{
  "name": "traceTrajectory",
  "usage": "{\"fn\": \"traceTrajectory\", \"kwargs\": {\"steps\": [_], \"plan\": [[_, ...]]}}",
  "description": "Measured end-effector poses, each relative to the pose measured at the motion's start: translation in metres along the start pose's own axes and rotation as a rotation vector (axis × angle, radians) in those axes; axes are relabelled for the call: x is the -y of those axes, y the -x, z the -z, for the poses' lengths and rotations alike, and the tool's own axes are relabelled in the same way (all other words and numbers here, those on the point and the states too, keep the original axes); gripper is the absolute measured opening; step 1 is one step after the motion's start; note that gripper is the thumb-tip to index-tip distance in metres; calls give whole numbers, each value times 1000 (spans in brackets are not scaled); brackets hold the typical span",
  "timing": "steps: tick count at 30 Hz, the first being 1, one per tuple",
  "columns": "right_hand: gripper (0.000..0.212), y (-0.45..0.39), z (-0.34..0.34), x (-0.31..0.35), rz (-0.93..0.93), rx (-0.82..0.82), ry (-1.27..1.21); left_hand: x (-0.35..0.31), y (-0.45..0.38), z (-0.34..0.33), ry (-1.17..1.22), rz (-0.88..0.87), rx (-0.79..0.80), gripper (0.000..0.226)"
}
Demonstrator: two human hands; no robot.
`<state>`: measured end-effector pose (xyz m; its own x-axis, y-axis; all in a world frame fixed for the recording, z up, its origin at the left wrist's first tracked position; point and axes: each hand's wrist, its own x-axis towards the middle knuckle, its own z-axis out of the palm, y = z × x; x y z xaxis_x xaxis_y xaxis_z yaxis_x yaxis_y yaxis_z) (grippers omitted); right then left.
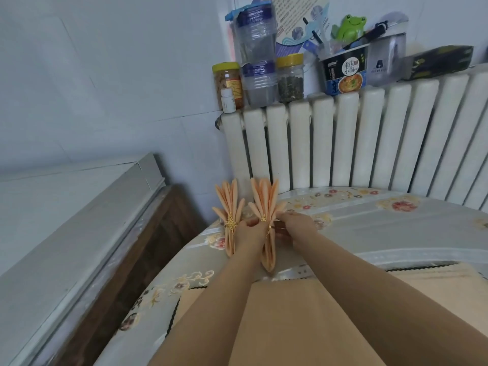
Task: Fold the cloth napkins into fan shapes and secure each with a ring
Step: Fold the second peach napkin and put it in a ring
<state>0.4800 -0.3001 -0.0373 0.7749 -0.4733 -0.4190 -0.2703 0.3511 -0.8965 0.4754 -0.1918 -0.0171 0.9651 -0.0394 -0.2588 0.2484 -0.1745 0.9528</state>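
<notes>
Both hands pinch the fan-folded napkin near the table's far left corner — left hand and right hand hide its gold ring almost wholly — while the finished napkin lies just beside it, and flat napkins are cut off at the near edge.

1. A home room, lived-in.
2. A white radiator along the wall serves as a shelf for food jars, an instant-noodle bowl and a frog toy.
3. A floral tablecloth covers the table.
</notes>
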Motion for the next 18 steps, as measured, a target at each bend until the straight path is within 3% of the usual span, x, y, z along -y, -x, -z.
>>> {"fn": "traceTrajectory", "kwargs": {"steps": [7,9,13,18], "plan": [[18,-34,-24,1,30,-15,76,12,-31,-7,17,-24,-57,45],[14,-38,-29,0,45,-22,95,12,-36,-8,20,-30,-82,44],[26,-40,-32,-4,121,8,173,11,-42,-15,24,-22,-138,41],[19,-26,-24,-5,118,0,228,8,-29,-17,1,6,-188,38]]}}
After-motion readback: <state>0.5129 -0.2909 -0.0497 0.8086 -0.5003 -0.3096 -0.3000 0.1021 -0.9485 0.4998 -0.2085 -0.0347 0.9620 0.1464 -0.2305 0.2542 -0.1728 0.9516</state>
